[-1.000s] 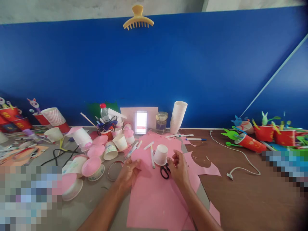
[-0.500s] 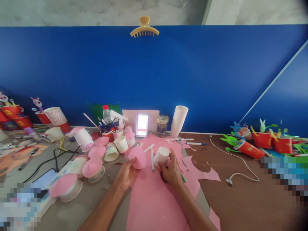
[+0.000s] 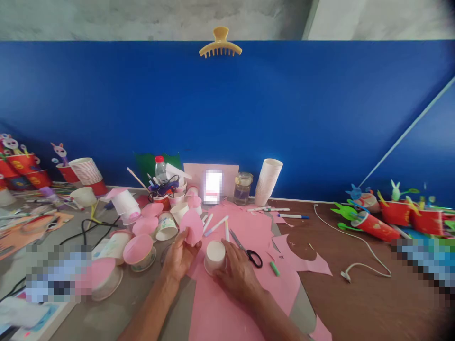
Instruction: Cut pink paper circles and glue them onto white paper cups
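Observation:
In my left hand [image 3: 179, 260] is a pink paper circle [image 3: 192, 228], pinched at its lower edge and held up off the table. My right hand [image 3: 241, 272] grips a white paper cup [image 3: 215, 253] from its right side. The cup stands upside down on the pink paper sheet [image 3: 227, 308], its closed base facing up. Black-handled scissors [image 3: 250, 250] lie just beyond my right hand, and a green marker cap [image 3: 275, 268] is to the right of it. Several markers [image 3: 217, 226] lie beyond the cup.
Left of my hands stand several cups topped with pink circles [image 3: 138, 248]. A stack of white cups [image 3: 268, 182] and a glass jar [image 3: 243, 188] stand at the back. Pink scraps [image 3: 302, 260] and a white cable [image 3: 369, 268] lie on the right, near red decorated cups [image 3: 394, 211].
My right hand has brought the white cup left and closer, setting it base-up on the pink sheet. The scissors now show fully. My left hand has shifted slightly left with the pink circle.

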`<move>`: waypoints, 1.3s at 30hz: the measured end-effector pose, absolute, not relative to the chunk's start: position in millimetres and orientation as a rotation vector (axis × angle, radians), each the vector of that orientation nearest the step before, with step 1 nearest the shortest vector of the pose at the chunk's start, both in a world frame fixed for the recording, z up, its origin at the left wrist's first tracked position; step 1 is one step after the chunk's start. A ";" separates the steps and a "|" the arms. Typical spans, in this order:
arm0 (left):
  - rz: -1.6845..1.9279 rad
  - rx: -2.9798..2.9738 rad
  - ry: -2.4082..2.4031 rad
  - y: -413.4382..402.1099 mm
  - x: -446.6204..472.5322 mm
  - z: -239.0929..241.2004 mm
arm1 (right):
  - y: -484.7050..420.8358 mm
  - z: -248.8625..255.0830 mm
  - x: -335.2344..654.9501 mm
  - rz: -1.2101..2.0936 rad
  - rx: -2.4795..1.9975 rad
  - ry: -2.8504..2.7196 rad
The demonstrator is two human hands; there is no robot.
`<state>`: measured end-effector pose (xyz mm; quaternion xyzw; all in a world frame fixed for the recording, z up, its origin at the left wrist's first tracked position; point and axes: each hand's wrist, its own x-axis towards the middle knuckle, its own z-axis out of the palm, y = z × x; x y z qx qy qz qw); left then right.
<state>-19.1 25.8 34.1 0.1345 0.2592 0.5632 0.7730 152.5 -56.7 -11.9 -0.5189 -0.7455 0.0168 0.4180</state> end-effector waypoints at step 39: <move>1.084 0.387 0.596 7.7 -2.8 37.1 | -67.5 28.5 198.2 0.137 -2.238 -1.725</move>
